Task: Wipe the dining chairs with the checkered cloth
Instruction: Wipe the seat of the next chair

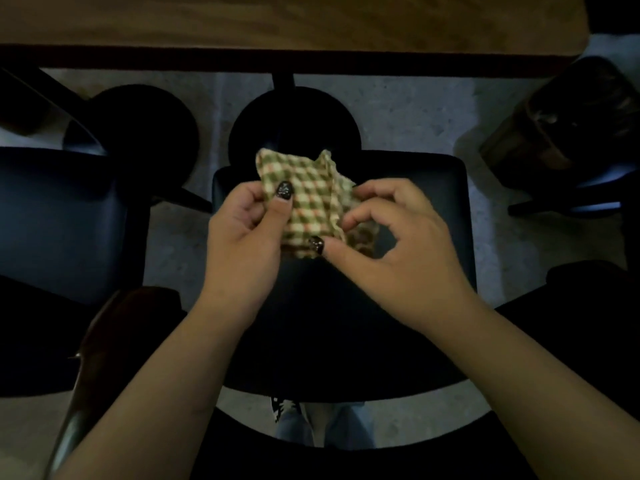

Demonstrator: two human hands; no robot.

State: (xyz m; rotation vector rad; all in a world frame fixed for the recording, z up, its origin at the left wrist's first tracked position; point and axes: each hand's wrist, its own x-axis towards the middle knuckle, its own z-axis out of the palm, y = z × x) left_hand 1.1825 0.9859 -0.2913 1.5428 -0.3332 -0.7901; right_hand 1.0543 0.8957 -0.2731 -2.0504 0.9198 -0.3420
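Note:
A green, cream and red checkered cloth (311, 195) is held up between both hands above the black seat of the dining chair (415, 209) straight below me. My left hand (242, 237) pinches its left edge, thumb on top. My right hand (398, 244) pinches its right and lower edge with thumb and fingers. The cloth is crumpled and folded, and it does not touch the seat. The chair's curved dark backrest (346, 427) runs across the bottom of the view.
A second black chair seat (59, 220) stands to the left, a third chair (571, 133) at the far right. The wooden table (277, 19) spans the top, its round black pedestal bases (138, 123) on the speckled grey floor. My shoe shows below the backrest.

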